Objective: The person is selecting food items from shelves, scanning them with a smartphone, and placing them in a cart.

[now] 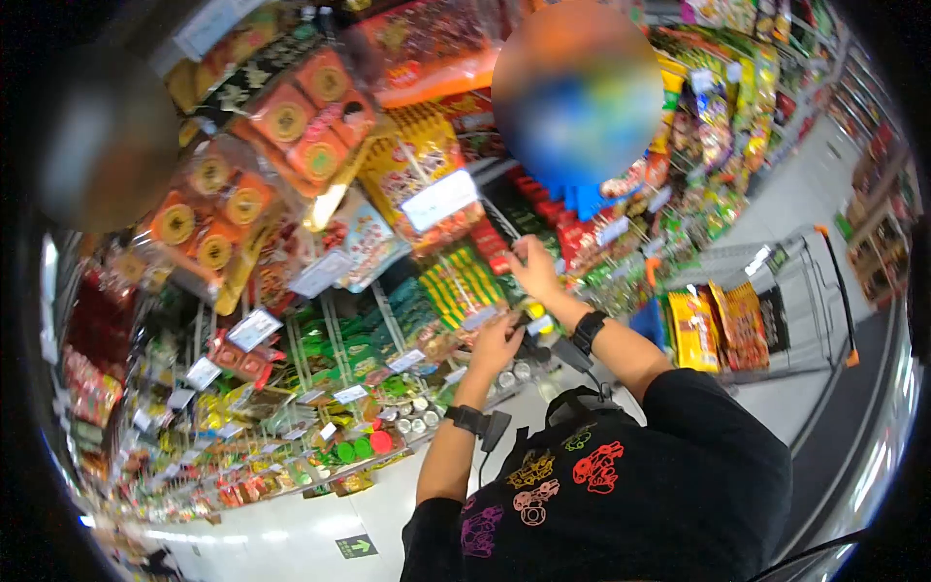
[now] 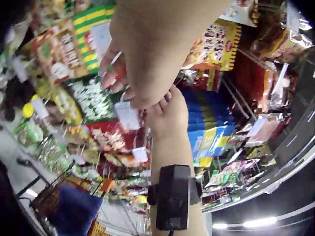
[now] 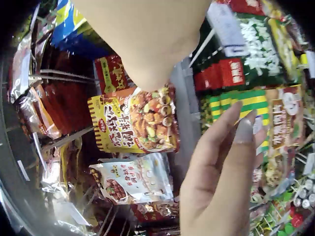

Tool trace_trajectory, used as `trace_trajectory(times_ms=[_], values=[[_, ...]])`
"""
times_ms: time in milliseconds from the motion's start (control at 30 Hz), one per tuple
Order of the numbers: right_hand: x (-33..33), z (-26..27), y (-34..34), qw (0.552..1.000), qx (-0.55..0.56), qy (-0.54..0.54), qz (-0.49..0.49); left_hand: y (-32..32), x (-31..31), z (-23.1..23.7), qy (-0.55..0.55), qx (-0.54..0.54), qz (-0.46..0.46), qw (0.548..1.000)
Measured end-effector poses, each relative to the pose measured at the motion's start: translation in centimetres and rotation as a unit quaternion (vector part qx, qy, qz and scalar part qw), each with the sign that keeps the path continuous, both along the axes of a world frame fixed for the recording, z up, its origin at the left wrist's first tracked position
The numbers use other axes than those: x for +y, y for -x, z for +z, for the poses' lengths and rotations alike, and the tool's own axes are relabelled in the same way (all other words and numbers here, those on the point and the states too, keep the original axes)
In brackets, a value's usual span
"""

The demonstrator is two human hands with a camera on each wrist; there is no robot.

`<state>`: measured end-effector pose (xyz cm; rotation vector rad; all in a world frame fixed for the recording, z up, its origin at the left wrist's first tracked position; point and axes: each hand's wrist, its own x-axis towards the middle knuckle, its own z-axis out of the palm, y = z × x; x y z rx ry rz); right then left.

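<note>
My left hand (image 1: 493, 344) is by the green-and-yellow striped packets (image 1: 458, 283). In the right wrist view, the left hand (image 3: 216, 172) has its thumb and fingers slightly bent in front of a striped packet (image 3: 251, 105); contact is unclear. Higher up, my right hand (image 1: 536, 272) reaches among hanging packets, close to red ones (image 1: 490, 244). Bent fingers show on the right hand (image 2: 167, 115) in the left wrist view, partly behind the left hand (image 2: 147, 54); any hold is hidden. Only the base of the right hand (image 3: 147, 39) shows in its own wrist view.
Yellow seasoning packets (image 3: 133, 120) and a pale blue packet (image 3: 133, 179) hang nearby. Price tags (image 1: 441, 199) jut out from the rack. A shopping cart (image 1: 824, 310) holding yellow and orange bags (image 1: 693, 330) stands at the right. Jars (image 1: 417, 417) line the lower shelf.
</note>
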<state>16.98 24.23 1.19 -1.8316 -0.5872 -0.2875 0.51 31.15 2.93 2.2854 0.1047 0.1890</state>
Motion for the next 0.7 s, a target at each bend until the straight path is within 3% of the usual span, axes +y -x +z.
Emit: trace_trajectory(times_ms=[67, 100, 233, 367, 467, 500, 600, 633, 700], values=[[-5.0, -4.3, 2.7, 0.996, 0.036, 0.035, 0.072, 1.1, -3.7, -6.3, 0.109, 0.025, -0.026, 0.993], [-7.8, -5.6, 4.1, 0.991, 0.068, 0.043, 0.107, 1.8, -5.6, -8.3, 0.105, 0.037, -0.065, 0.992], [-19.4, -7.5, 8.6, 0.949, 0.270, 0.097, 0.133, 3.7, -13.6, -12.0, 0.168, 0.161, -0.184, 0.955], [-29.8, -10.0, 9.4, 0.964, 0.229, 0.135, -0.012, 2.4, -19.7, -11.0, 0.143, 0.192, -0.253, 0.938], [-35.8, -9.1, 9.7, 0.939, 0.312, 0.093, -0.108, -0.2, -23.8, -11.8, 0.194, 0.203, -0.266, 0.922], [-37.5, -7.8, 9.9, 0.940, 0.289, 0.119, -0.137, -1.3, -25.4, -11.0, 0.243, 0.227, -0.273, 0.903], [-43.9, -9.7, 8.2, 0.940, 0.261, 0.140, -0.170, -4.7, -31.6, -11.8, 0.301, 0.223, -0.250, 0.893], [-46.1, -10.2, 7.5, 0.933, 0.307, 0.102, -0.159, -5.7, -34.0, -11.7, 0.356, 0.223, -0.222, 0.880], [-50.7, -10.8, 5.9, 0.928, 0.250, 0.182, -0.208, -8.0, -38.7, -12.4, 0.337, 0.234, -0.220, 0.885]])
